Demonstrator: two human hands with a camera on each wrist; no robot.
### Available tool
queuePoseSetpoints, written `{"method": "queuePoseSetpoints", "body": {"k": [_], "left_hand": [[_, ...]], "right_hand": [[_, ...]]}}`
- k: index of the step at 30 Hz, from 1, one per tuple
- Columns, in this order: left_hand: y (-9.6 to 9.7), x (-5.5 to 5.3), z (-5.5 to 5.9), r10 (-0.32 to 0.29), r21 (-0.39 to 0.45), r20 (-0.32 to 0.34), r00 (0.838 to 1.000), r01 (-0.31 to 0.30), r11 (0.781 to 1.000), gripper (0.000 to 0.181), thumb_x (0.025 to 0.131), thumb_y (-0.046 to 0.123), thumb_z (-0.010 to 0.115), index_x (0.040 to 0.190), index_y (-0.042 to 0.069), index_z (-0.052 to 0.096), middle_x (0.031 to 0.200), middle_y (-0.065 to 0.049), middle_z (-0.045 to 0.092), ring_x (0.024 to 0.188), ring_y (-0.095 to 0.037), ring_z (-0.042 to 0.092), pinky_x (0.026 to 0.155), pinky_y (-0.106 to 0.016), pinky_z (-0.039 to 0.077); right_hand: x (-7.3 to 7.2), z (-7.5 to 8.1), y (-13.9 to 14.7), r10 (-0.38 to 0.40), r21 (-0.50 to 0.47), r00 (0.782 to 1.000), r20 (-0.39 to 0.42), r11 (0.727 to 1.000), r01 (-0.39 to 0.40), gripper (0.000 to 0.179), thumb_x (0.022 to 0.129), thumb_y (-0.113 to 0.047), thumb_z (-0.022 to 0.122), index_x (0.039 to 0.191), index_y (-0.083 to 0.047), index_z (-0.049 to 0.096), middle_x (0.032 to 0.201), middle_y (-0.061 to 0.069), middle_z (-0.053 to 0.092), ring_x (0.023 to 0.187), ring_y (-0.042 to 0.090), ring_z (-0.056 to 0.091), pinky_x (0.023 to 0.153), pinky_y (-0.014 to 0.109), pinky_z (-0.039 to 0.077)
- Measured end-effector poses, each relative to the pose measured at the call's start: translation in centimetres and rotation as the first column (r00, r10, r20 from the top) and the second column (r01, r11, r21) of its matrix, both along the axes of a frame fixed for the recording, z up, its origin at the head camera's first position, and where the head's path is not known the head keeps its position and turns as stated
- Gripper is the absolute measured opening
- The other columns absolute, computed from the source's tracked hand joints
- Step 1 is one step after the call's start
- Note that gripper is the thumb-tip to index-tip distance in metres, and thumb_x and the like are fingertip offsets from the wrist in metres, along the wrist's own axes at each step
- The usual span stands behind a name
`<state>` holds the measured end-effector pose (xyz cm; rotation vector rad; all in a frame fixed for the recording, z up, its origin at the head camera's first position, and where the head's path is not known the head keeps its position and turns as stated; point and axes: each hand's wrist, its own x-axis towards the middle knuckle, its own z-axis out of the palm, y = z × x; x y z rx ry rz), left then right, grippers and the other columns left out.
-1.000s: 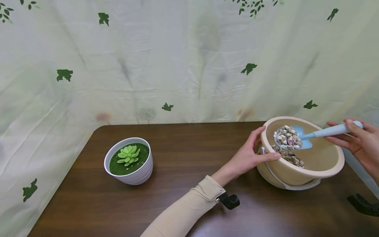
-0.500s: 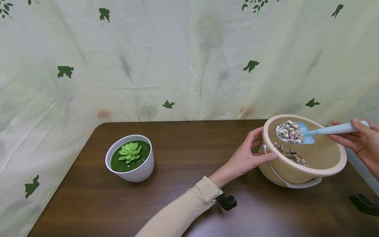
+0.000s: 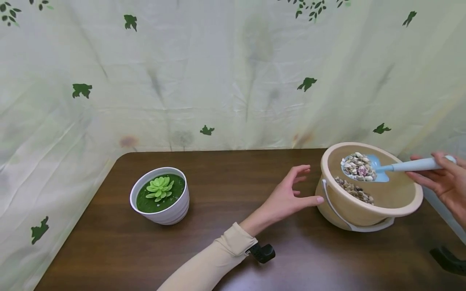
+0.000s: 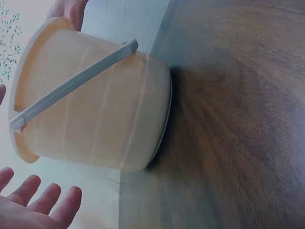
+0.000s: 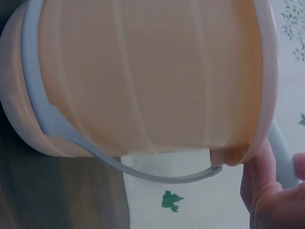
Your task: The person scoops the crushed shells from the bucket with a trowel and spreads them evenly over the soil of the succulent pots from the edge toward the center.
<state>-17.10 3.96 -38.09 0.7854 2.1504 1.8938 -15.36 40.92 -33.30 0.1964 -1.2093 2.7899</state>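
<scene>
My right hand (image 3: 442, 182) grips the pale blue handle of a small shovel (image 3: 411, 165) at the right of the head view. Its blade carries a heap of small shells or pebbles (image 3: 358, 166) over the mouth of a beige bucket (image 3: 369, 218). More of the same shells or pebbles (image 3: 353, 190) lie inside the bucket, against its left wall. My left hand (image 3: 280, 200) is just left of the bucket, fingers spread and holding nothing. In the left wrist view its fingers stand apart from the bucket wall. The bucket's grey handle (image 4: 71, 86) hangs down along its side.
A white pot (image 3: 160, 214) with a green succulent (image 3: 159, 188) stands on the left of the brown wooden table (image 3: 233, 182). Behind the table hangs a pale curtain (image 3: 218, 72) with green leaf prints. Dark wrist-camera mounts (image 3: 263, 253) show at the wrists.
My left hand has let go of the bucket's rim and moved left, away from it. The right hand still holds the loaded shovel over the bucket, slightly higher and farther right than before.
</scene>
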Motion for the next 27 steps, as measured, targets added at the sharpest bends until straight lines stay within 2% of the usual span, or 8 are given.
{"method": "queuePoseSetpoints", "body": {"k": [6, 13, 17, 24, 27], "left_hand": [[-1.7, 0.7, 0.1, 0.006, -0.003, -0.025, 1.000, -0.006, 1.000, 0.072, 0.082, 0.027, 0.080, 0.143, 0.032, 0.042, 0.139, 0.017, 0.047, 0.129, -0.004, 0.044, 0.101, -0.034, 0.041], [-3.9, 1.6, -0.1, 0.024, -0.033, -0.049, 0.998, -0.026, 0.999, 0.070, 0.082, 0.030, 0.080, 0.142, 0.032, 0.043, 0.139, 0.017, 0.047, 0.129, -0.005, 0.044, 0.100, -0.035, 0.041], [-5.2, 2.1, -0.2, 0.017, -0.055, -0.046, 0.999, -0.020, 0.998, 0.070, 0.083, 0.032, 0.079, 0.143, 0.033, 0.042, 0.140, 0.016, 0.047, 0.130, -0.005, 0.043, 0.101, -0.043, 0.041], [-7.3, 3.2, -0.3, 0.014, -0.099, -0.043, 0.999, -0.019, 0.995, 0.071, 0.083, 0.032, 0.079, 0.143, 0.034, 0.041, 0.140, 0.014, 0.048, 0.130, -0.009, 0.045, 0.101, -0.048, 0.040], [-8.5, 3.6, -0.3, 0.021, -0.109, -0.039, 0.999, -0.025, 0.994, 0.070, 0.083, 0.033, 0.079, 0.142, 0.036, 0.041, 0.139, 0.015, 0.048, 0.129, -0.008, 0.045, 0.102, -0.048, 0.039]], "right_hand": [[0.4, -0.1, -0.6, -0.046, 0.028, 0.998, -0.034, 0.999, 0.047, 0.019, 0.104, -0.005, 0.039, 0.120, -0.004, 0.050, 0.099, 0.023, 0.070, 0.088, 0.035, 0.071, 0.066, 0.046, 0.056], [0.7, 0.2, -1.3, -0.065, 0.044, 0.997, -0.040, 0.997, 0.066, 0.014, 0.103, -0.007, 0.041, 0.109, 0.000, 0.052, 0.099, 0.022, 0.070, 0.089, 0.033, 0.071, 0.066, 0.045, 0.056], [1.0, 0.7, -2.0, -0.067, 0.029, 0.997, -0.038, 0.997, 0.068, 0.014, 0.103, -0.006, 0.042, 0.104, 0.003, 0.052, 0.098, 0.022, 0.069, 0.091, 0.032, 0.071, 0.067, 0.045, 0.056], [1.5, 1.6, -3.7, -0.093, 0.001, 0.995, -0.017, 0.996, 0.093, 0.012, 0.103, -0.006, 0.044, 0.102, 0.003, 0.052, 0.096, 0.023, 0.067, 0.092, 0.033, 0.070, 0.069, 0.046, 0.055], [1.6, 1.9, -4.6, -0.102, -0.009, 0.994, -0.036, 0.995, 0.102, 0.013, 0.103, -0.006, 0.044, 0.101, 0.005, 0.052, 0.095, 0.023, 0.066, 0.093, 0.034, 0.070, 0.070, 0.046, 0.055]]}}
